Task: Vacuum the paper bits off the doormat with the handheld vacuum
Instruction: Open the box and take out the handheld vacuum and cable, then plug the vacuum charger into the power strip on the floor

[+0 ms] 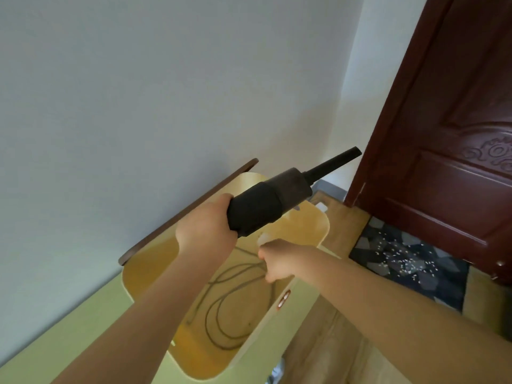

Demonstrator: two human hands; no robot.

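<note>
- Black vacuum: I have it in my left hand, fingers wrapped shut round the rear of the body, nozzle aimed up and to the far right, above the open bin.
- Right hand: closed in a loose fist over the bin. It seems to pinch the cord that coils on the bin floor; I cannot tell for certain.
- Mat: flat on the floor at the far right, against the door, well apart from the nozzle.
- Paper bits: scattered over the mat's middle, none collected.
- Step in hand, as I judge it: fetching the vacuum and freeing its cord. Cleaning has not begun.
- Next move calls for: clearing the cord from the bin, turning right, lowering the nozzle onto the bits.
</note>
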